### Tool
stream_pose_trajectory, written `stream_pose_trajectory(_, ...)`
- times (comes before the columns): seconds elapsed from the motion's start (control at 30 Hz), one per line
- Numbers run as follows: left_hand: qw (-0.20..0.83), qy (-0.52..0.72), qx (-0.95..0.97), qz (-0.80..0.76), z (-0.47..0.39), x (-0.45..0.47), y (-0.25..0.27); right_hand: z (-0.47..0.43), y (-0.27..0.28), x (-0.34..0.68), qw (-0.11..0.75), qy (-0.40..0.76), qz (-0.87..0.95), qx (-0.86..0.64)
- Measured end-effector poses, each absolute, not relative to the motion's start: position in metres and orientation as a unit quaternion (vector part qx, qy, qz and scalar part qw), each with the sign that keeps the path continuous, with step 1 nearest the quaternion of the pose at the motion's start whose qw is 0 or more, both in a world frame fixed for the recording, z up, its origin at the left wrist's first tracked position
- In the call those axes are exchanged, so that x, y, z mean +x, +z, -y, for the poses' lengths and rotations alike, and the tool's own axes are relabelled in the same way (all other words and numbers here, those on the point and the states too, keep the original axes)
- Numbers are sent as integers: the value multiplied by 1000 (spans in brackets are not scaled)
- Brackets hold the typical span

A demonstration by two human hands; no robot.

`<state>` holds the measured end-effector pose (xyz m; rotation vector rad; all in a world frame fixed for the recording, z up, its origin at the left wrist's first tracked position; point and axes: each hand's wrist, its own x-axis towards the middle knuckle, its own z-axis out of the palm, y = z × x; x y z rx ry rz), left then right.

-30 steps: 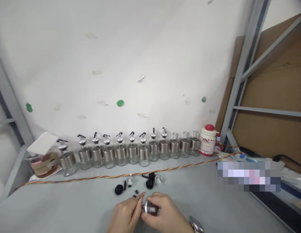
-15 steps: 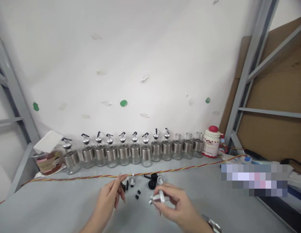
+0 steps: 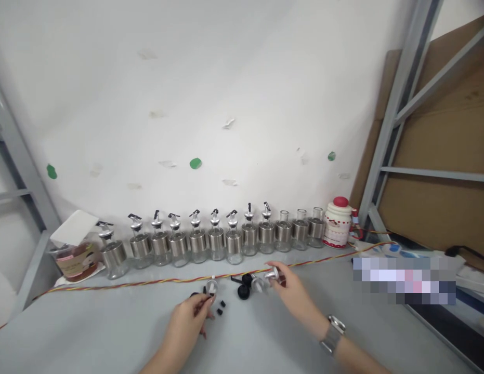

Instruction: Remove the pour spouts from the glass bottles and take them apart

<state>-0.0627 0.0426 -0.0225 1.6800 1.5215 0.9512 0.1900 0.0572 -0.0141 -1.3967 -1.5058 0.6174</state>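
Observation:
My right hand point(image 3: 292, 293) reaches forward over the grey table point(image 3: 109, 332) and holds a silver pourer cap point(image 3: 272, 275) at its fingertips, close to another loose silver cap point(image 3: 257, 284) and black stoppers point(image 3: 243, 292). My left hand point(image 3: 189, 317) pinches a small black part near a silver cap point(image 3: 211, 285) and small black pieces point(image 3: 220, 307). A row of several glass bottles with steel collars point(image 3: 210, 240) lines the wall; the three at the right end point(image 3: 300, 231) have no pourers.
A red-and-yellow twisted cable point(image 3: 148, 283) runs across the table in front of the bottles. A red-and-white ceramic jar point(image 3: 337, 223) stands right of the row, a plastic tub with a white lid point(image 3: 72, 254) left. Grey shelf frames point(image 3: 386, 135) and cardboard stand at right.
My hands have come apart. The right hand carried the silver cap forward toward the bottles; the left moved to the small black parts on the table.

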Motion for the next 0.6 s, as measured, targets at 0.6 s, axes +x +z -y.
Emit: stream_pose_trajectory(0.6,154,337,755,-542,-22,-57,-6,-89,1,188,475,92,652,-584)
